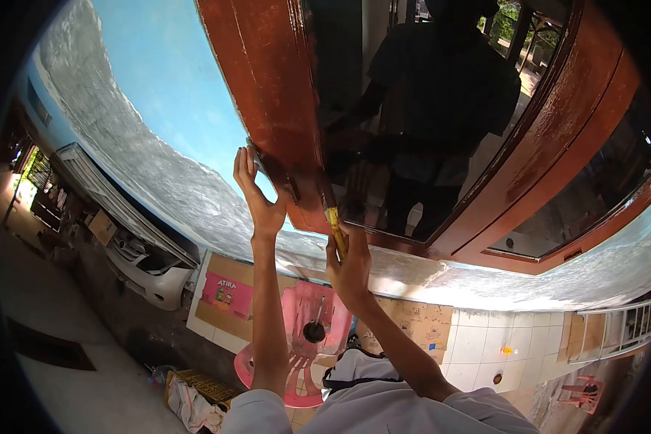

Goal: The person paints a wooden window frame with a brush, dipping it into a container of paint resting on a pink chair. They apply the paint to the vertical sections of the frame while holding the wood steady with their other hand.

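At the lower left corner of the window frame (pixel 267 79), a person works with both bare hands raised.

- **Left hand** (pixel 257 195): open, fingers stretched straight and close together, laid flat against the outer left edge of the window frame. It grasps nothing.
- **Right hand** (pixel 351 264): just below the bottom rail of the window frame and to the right of the left hand. It is closed around the yellow handle of a brush (pixel 334 226).
- **Brush**: the handle points up from the fist toward the corner of the window frame. The bristle end lies against the red-brown wood there, but it is too dark to make out clearly.
- **Glass** (pixel 441 108): set inside the window frame, it mirrors the dark outline of a person.
- **Wall** (pixel 166 65): blue, it borders the window frame on the left.
- **Chair** (pixel 296 311): pink plastic, well below the window frame and between the two forearms. A dark round pot (pixel 313 331) rests on its seat.
- **Cardboard** (pixel 226 293): a flattened sheet lying left of the chair, below the window frame.
- **Car** (pixel 148 278): white, standing farther left of the window frame.
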Action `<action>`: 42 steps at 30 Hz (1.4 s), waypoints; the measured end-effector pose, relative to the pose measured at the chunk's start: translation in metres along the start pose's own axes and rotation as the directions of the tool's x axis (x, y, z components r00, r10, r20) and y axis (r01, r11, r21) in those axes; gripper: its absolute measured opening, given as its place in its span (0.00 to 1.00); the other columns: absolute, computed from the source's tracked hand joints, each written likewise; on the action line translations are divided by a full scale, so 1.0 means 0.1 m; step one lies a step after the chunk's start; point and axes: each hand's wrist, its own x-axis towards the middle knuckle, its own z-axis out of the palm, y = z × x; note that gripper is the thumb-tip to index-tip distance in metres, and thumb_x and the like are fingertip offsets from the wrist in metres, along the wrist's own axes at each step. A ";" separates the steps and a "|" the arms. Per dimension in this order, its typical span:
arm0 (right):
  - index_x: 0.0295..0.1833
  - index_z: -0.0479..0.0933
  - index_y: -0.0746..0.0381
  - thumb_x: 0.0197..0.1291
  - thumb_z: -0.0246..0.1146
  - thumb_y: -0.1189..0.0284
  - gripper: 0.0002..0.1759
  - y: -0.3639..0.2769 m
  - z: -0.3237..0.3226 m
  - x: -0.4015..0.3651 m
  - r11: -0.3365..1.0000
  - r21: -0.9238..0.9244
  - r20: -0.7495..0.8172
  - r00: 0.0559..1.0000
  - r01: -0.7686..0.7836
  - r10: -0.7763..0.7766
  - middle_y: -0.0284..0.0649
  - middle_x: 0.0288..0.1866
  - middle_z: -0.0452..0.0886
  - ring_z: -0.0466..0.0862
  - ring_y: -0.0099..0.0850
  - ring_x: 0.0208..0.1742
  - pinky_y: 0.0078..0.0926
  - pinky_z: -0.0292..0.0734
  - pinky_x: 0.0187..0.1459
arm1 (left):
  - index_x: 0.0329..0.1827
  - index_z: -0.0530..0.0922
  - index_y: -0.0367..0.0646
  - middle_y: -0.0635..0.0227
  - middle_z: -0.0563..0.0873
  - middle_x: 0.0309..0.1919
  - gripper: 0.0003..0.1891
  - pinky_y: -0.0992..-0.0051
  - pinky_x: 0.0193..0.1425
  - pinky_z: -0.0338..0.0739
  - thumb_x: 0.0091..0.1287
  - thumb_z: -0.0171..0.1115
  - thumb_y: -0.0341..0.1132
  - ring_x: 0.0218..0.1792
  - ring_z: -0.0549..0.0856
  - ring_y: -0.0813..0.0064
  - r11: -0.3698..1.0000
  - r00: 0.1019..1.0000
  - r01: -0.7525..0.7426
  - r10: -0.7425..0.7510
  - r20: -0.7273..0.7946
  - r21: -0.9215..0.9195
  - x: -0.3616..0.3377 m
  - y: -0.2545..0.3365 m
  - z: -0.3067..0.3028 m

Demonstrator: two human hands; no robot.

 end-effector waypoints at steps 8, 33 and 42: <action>0.57 0.73 0.66 0.62 0.65 0.84 0.19 -0.11 0.01 0.15 0.997 0.048 -0.065 0.996 0.065 -0.061 0.51 0.47 0.80 0.85 0.45 0.43 0.35 0.80 0.43 | 0.81 0.48 0.42 0.54 0.54 0.78 0.52 0.47 0.80 0.56 0.56 0.73 0.29 0.80 0.56 0.48 0.999 1.000 -0.030 0.030 0.009 0.017 -0.02 -0.01 0.01; 0.60 0.74 0.63 0.61 0.66 0.80 0.21 0.86 0.21 -0.67 0.998 -0.058 0.060 0.998 -0.004 0.007 0.48 0.40 0.75 0.81 0.44 0.34 0.38 0.76 0.33 | 0.81 0.48 0.40 0.53 0.53 0.77 0.51 0.50 0.79 0.59 0.54 0.68 0.23 0.79 0.57 0.48 0.999 0.999 -0.012 0.013 0.032 -0.040 -0.23 -0.13 0.03; 0.61 0.73 0.62 0.61 0.64 0.80 0.21 0.70 0.36 -0.52 0.997 -0.074 -0.011 0.999 -0.032 0.031 0.51 0.41 0.76 0.82 0.50 0.37 0.43 0.77 0.35 | 0.81 0.48 0.40 0.54 0.53 0.78 0.52 0.48 0.79 0.58 0.55 0.72 0.25 0.80 0.56 0.48 1.000 0.999 -0.018 0.018 0.030 0.001 -0.25 -0.15 0.05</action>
